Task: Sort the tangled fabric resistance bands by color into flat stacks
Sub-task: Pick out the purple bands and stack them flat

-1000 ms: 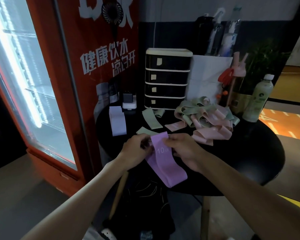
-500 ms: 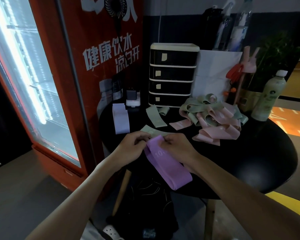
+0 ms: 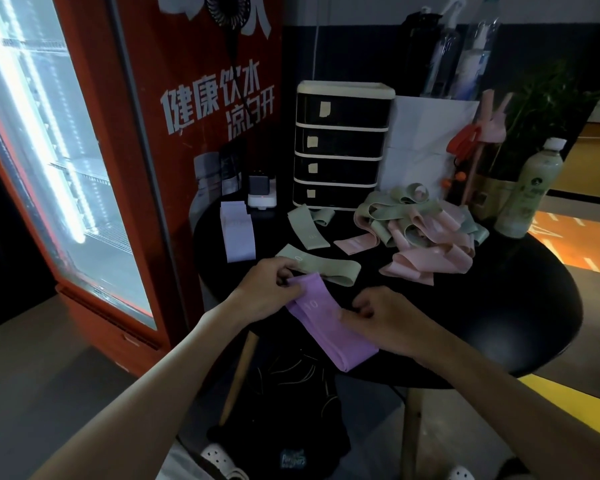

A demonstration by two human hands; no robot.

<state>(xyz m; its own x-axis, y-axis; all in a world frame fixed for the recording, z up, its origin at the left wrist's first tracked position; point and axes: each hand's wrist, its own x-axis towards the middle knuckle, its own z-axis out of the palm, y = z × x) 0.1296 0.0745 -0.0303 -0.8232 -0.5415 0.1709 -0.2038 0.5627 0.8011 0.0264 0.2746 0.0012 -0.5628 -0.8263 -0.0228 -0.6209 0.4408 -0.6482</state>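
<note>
Two hands grip one purple band (image 3: 329, 329), lying at the near rim of the black table (image 3: 499, 306), well in front of the drawer unit (image 3: 342, 147): the left hand (image 3: 267, 289) pinches its far end, the right hand (image 3: 383, 322) its side edge. Best smooth it flat before stacking, keeping it off the green band (image 3: 323, 268) just beyond. Front-right of the drawer unit sits the pink-and-green tangle (image 3: 426, 233); front-left, a pale stack (image 3: 238, 233); far left, a lit fridge (image 3: 66, 150).
</note>
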